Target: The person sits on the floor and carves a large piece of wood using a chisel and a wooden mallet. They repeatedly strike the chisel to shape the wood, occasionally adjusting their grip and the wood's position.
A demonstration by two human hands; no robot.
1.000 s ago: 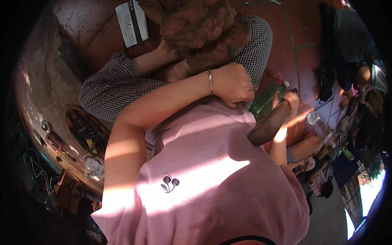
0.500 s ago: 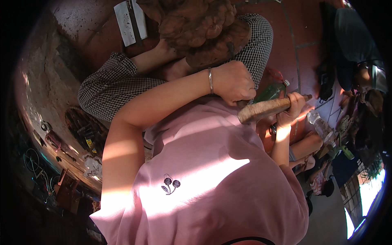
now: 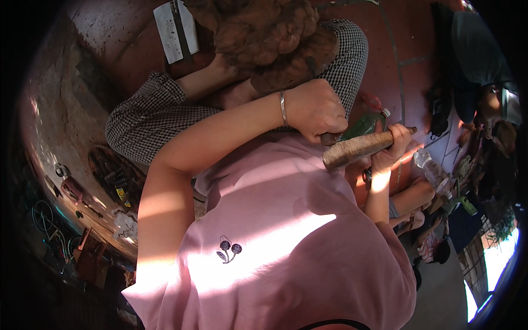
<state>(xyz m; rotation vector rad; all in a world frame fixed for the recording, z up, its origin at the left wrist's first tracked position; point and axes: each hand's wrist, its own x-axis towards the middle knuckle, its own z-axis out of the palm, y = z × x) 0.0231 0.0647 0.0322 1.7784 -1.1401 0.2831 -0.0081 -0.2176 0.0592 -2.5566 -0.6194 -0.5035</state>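
My left hand (image 3: 317, 110), with a metal bracelet at its wrist, is closed round a dark chisel (image 3: 328, 138); only the butt of its handle shows below the fist. Just beyond that fist, a brown wood carving (image 3: 264, 36) with rounded lobes rests against my crossed legs. The chisel's cutting end is hard to make out against it. My right hand (image 3: 391, 148) grips a wooden mallet (image 3: 355, 149), fingers wrapped round its narrow part. The thick end of the mallet is close beside the chisel butt; whether they touch I cannot tell.
A green plastic bottle (image 3: 366, 124) stands behind the mallet. White paper (image 3: 176, 32) with a dark strip across it lies at the far left on the red tiled floor (image 3: 418, 41). A clear bottle (image 3: 432, 166) and another person's leg (image 3: 412, 195) are at the right.
The mallet has tilted slightly and its thick end has shifted a little rightward. My left fist has moved very slightly, and the dark shaft beyond it shows less than before.
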